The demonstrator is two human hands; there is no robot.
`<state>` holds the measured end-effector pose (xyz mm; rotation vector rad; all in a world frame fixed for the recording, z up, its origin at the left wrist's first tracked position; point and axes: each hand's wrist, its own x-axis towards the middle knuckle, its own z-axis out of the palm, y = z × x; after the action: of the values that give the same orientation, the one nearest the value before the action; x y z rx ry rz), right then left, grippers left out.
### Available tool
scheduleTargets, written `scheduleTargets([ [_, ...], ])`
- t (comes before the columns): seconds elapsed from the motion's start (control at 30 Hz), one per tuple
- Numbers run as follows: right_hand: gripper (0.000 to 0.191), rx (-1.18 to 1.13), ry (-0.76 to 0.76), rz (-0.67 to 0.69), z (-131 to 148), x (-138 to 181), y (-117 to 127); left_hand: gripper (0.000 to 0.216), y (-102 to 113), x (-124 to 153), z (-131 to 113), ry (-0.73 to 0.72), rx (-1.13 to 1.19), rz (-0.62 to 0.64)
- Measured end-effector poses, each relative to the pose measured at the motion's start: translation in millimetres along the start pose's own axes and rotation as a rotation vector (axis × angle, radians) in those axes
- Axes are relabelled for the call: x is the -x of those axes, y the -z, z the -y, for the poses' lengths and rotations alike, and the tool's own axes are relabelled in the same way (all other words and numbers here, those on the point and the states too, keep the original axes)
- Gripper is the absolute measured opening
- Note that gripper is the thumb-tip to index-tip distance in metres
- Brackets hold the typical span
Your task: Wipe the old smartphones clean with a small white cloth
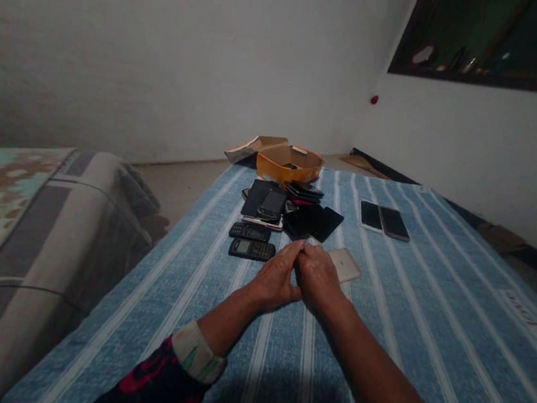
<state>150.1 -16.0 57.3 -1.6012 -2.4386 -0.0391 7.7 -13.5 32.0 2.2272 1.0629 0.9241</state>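
My left hand [275, 281] and my right hand [319, 277] meet low over the striped cloth. Their fingers are closed together around something small; only a pale glint shows at the fingertips, and I cannot make out what it is. A pale gold smartphone [344, 266] lies just right of my right hand, partly covered by it. Left of my left hand are two black keypad phones [252, 249], [249, 232]. Beyond the fingertips lie dark flat phones or screens [314, 222] and a black phone [273, 203] on a dark flat piece [255, 195].
Behind the pile stands an open orange box [274, 170] with its lid [250, 149] beside it. A stack of phones [304, 191] leans near the box. Two smartphones [371, 216], [394, 223] lie to the right. A covered bed or seat [59, 255] borders the left side.
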Motion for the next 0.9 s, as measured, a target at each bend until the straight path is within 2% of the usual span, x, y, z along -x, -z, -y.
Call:
scheduleTargets([
  [0.1, 0.026, 0.033, -0.040, -0.010, -1.6, -0.8, -1.8, 0.102, 0.9, 0.2, -0.2, 0.011, 0.012, 0.008],
  [0.33, 0.032, -0.034, 0.026, 0.005, 6.0, 0.6, 2.6, 0.103, 3.6, 1.0, -1.9, 0.018, 0.011, 0.020],
  [0.57, 0.027, 0.037, -0.043, -0.016, -1.8, 0.9, 1.5, 0.106, -1.2, 0.8, -2.1, 0.025, -0.026, 0.044],
  [0.77, 0.027, -0.031, 0.031, -0.014, 1.3, 1.2, 1.4, 0.103, -1.4, 0.5, -6.1, 0.047, -0.060, 0.037],
  [0.9, 0.027, 0.019, -0.032, -0.009, -3.7, 0.9, 2.9, 0.103, -1.6, 0.4, -5.9, 0.048, -0.095, 0.042],
])
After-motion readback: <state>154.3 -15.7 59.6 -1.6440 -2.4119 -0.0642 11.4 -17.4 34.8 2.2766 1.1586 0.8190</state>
